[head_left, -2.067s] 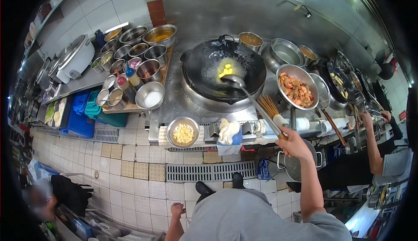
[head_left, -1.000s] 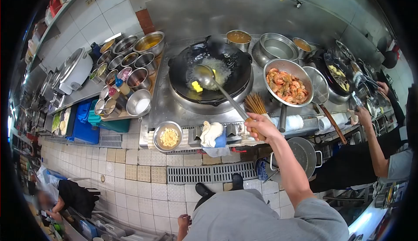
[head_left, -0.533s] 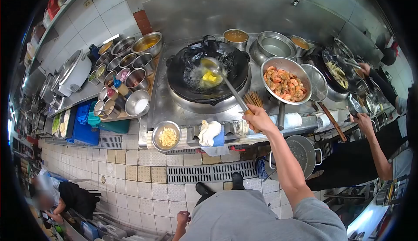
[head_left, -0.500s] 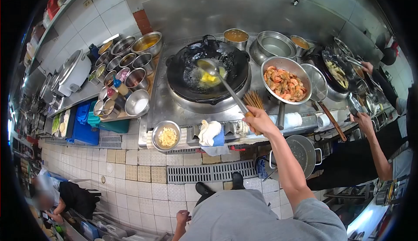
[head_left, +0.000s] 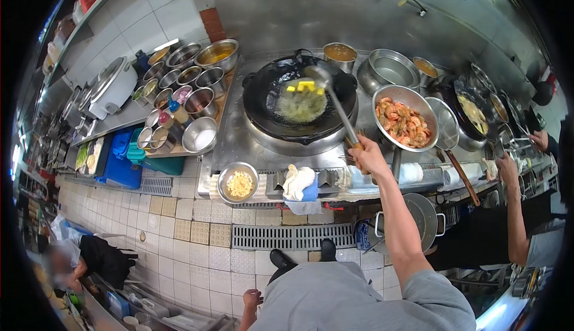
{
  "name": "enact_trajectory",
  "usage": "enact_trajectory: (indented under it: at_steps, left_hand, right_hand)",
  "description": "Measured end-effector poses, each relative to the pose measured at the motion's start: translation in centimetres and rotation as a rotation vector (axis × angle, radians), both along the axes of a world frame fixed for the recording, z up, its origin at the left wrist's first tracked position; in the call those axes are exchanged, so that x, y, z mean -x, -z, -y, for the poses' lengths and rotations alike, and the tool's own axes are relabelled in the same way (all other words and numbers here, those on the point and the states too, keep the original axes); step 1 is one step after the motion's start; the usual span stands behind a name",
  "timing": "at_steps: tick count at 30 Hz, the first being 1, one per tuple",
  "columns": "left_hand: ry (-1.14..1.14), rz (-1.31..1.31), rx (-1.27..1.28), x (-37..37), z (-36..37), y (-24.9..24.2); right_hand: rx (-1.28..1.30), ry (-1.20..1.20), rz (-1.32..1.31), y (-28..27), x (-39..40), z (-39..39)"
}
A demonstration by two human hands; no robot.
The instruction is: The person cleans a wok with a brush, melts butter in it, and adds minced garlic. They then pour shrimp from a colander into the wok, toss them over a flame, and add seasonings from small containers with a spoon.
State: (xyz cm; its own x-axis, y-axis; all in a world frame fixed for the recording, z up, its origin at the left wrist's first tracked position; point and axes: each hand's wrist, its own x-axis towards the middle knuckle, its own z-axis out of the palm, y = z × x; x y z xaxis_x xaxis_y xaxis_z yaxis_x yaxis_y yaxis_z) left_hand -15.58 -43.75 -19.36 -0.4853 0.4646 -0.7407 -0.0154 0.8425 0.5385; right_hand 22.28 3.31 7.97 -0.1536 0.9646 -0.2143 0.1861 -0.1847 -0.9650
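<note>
My right hand point(head_left: 371, 156) is wrapped round the wooden handle end of a long metal ladle point(head_left: 341, 110). The ladle's bowl is at the far right side of a black wok point(head_left: 257, 119), close to several yellow butter-like chunks point(head_left: 305, 86). Below those chunks, foaming yellowish liquid point(head_left: 299, 107) covers the wok's bottom. My left hand point(head_left: 253, 299) hangs low by my side, its fingers curled with nothing visible in them. Right of the wok, a steel pan of cooked shrimp point(head_left: 405, 123) stands near the ladle. A bowl of chopped garlic-like bits point(head_left: 239, 184) sits at the stove's front edge.
Several steel containers point(head_left: 201, 102) of ingredients crowd the left counter. A wire strainer point(head_left: 443, 123) lies beside the shrimp. A folded cloth point(head_left: 298, 182) hangs at the front edge. At right, a co-worker's hands point(head_left: 508, 168) are near another wok point(head_left: 469, 107). A large pot point(head_left: 418, 211) stands below.
The ladle bowl has moved from over the yellow chunks to the wok's far right side. The chunks now lie farther back, with more foaming liquid showing. The view has shifted slightly.
</note>
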Motion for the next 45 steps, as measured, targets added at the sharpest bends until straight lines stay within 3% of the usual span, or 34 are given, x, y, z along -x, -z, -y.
enact_trajectory:
  at_steps: [5,7,14,20,25,27,29,30,36,42,45]
  left_hand:
    - [0.184,-0.115,0.022,0.3,2.5,1.5]
    - [0.117,-0.082,0.019,0.2,3.2,2.3]
    - [0.094,-0.058,0.076,-0.4,0.7,-0.4]
    - [-0.212,0.127,-0.008,0.5,0.1,1.8]
    - [0.001,-0.009,0.035,-0.1,-0.3,0.5]
    - [0.059,-0.029,0.052,0.0,0.2,0.8]
    - [0.131,-0.05,0.015,0.6,0.8,1.7]
    - [0.134,-0.048,0.013,0.7,0.5,1.7]
    - [0.135,-0.036,0.004,0.9,-1.5,0.7]
    - [0.134,-0.029,0.063,1.1,-4.0,0.6]
    - [0.128,0.013,0.058,1.3,-4.5,0.9]
  right_hand:
    - [-0.007,0.151,-0.104,1.9,1.3,-3.3]
    - [0.021,0.164,-0.126,2.2,2.4,-3.5]
    - [0.387,0.028,-0.605,1.7,6.0,-3.0]
    - [0.396,-0.14,-0.574,-0.7,5.6,2.0]
    - [0.496,-0.196,-0.546,-1.3,3.4,3.7]
    - [0.445,-0.121,-0.501,-1.8,3.2,4.6]
    - [0.061,-0.205,0.078,-2.2,3.1,5.9]
    - [0.039,-0.152,0.14,-2.3,2.6,6.7]
    - [0.16,-0.168,0.354,-9.3,-2.8,11.6]
    - [-0.129,-0.173,0.6,-7.8,-4.5,10.7]
    - [-0.269,-0.168,0.665,-3.8,-4.2,6.5]
